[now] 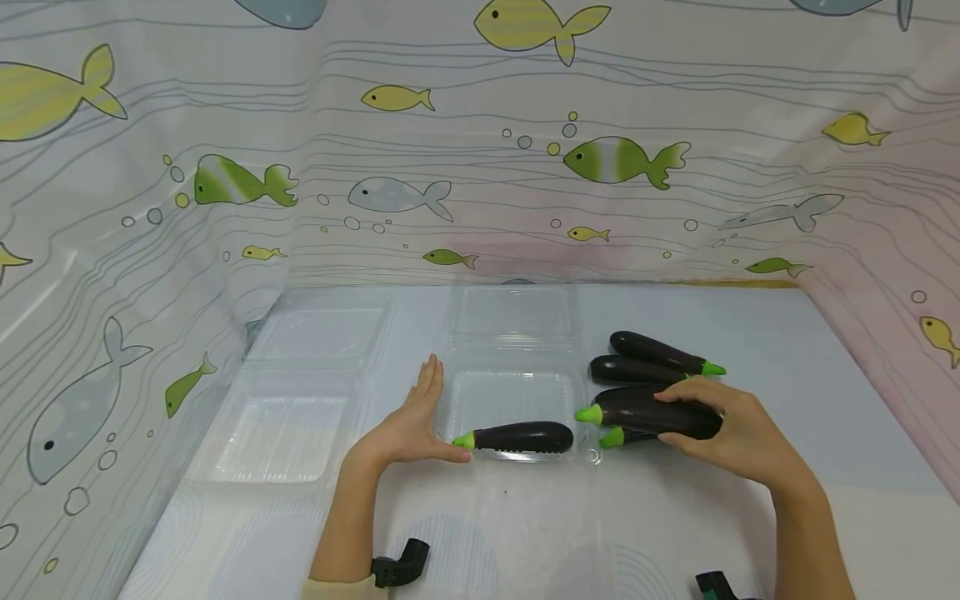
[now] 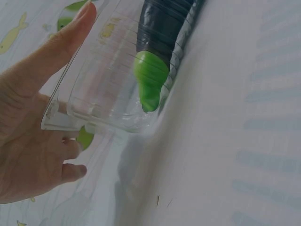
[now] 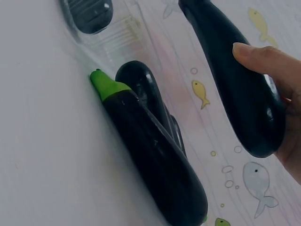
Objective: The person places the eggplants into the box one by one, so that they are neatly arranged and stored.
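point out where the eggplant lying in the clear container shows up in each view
Head: the eggplant lies just below centre, along the container's near side, green stem to the left.
Left wrist: the eggplant is at the top, slightly right of centre, stem downward, cut off above.
Right wrist: the eggplant is at upper left, only its dark rounded end showing.
Shared landmark: the clear container around it.

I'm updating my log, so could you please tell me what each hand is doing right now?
Left hand: open, thumb at the clear container's edge.
Right hand: holding a dark eggplant.
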Demonstrator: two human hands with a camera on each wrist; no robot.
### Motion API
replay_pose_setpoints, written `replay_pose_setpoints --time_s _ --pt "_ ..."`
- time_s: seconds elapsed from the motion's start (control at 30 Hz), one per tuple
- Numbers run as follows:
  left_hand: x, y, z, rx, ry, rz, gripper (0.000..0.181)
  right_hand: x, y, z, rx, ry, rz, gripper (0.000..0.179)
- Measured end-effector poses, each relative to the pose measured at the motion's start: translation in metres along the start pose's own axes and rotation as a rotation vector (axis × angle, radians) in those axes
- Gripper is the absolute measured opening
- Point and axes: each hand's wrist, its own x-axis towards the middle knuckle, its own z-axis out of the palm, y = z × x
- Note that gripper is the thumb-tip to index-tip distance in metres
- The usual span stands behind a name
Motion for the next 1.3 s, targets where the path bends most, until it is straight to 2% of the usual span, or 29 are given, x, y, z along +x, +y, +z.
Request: replay_pose_setpoints --time_s 0.67,0.97,1.3 --pt "-0.001 0.002 -0.001 -0.009 -0.008 -0.003 0.14 0.02 -0.005 0.009 0.035 -0.034 -0.091 0.058" --pt "-0.002 0.003 -0.002 -0.036 -0.016 -0.007 0.14 0.031 -0.01 0.017 0.077 -0.053 -0.076 0.053" --pt "-0.002 0.002 -0.002 -0.029 -0.014 -0.019 0.139 0.042 -0.014 0.025 0.095 -0.074 -0.115 0.053"
